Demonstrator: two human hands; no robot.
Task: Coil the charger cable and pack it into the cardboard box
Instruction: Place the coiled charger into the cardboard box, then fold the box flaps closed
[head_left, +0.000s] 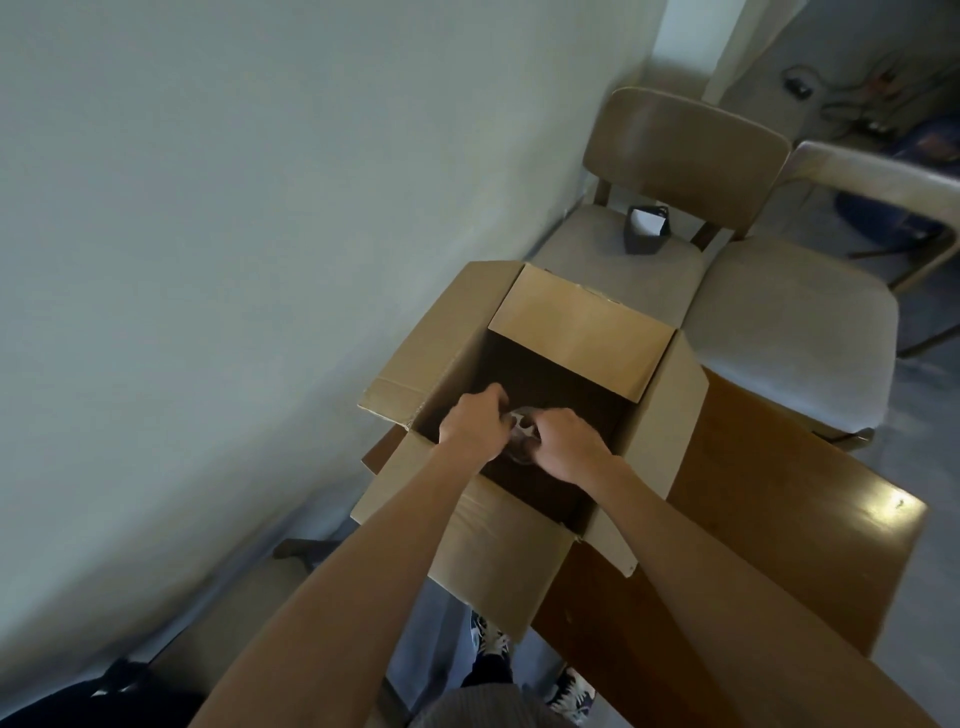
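Observation:
An open cardboard box (582, 322) stands on a brown wooden table, all its flaps spread outward. Both my hands reach down into its dark inside. My left hand (475, 423) and my right hand (566, 444) are side by side, fingers closed around a small pale bundle, the coiled charger cable (522, 428). Only a bit of the cable shows between the hands; the rest is hidden by my fingers and the box's shadow.
The table (779, 509) extends to the right of the box. Two cushioned wooden chairs (675, 150) stand behind it; a small black object (644, 231) lies on the left seat. A pale wall runs along the left. My feet show on the floor below.

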